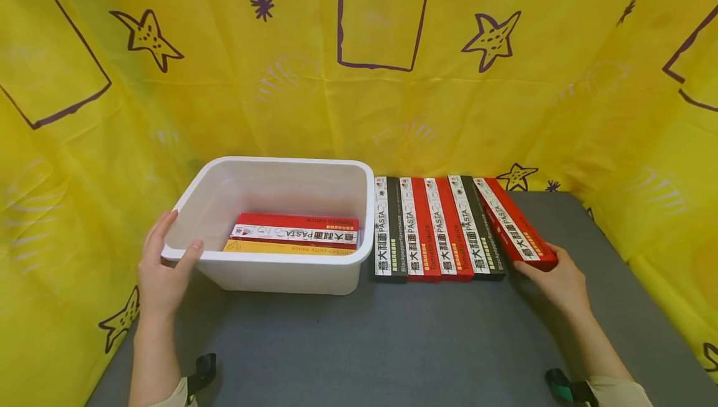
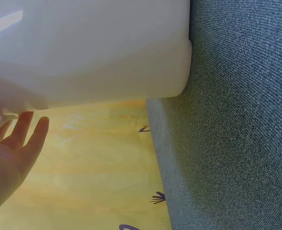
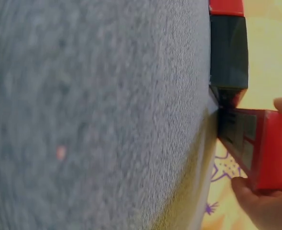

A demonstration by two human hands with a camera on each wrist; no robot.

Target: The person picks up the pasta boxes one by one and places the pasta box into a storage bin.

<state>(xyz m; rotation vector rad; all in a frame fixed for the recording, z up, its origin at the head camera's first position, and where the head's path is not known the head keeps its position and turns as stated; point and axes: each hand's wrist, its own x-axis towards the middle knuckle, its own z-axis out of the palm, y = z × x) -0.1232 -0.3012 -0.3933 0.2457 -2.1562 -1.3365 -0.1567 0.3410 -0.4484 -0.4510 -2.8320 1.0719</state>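
My right hand (image 1: 563, 282) grips the near end of a red pasta box (image 1: 513, 223), thumb on one side and fingers on the other. In the right wrist view the near end of this red box (image 3: 275, 148) is raised off the table. It slants beside a black pasta box (image 1: 477, 229) at the right end of a row. At the left, my left hand (image 1: 162, 270) holds the near left corner of a white plastic tub (image 1: 291, 276), thumb over the rim. The left wrist view shows its fingers (image 2: 35, 136) along the tub's outer wall.
Inside the tub lie a red pasta box (image 1: 297, 232) and a yellow one (image 1: 288, 247). Between tub and right hand, red boxes (image 1: 417, 229) and another black box (image 1: 392, 232) stand side by side on the grey table (image 1: 359, 344). A yellow patterned cloth (image 1: 392, 114) hangs behind.
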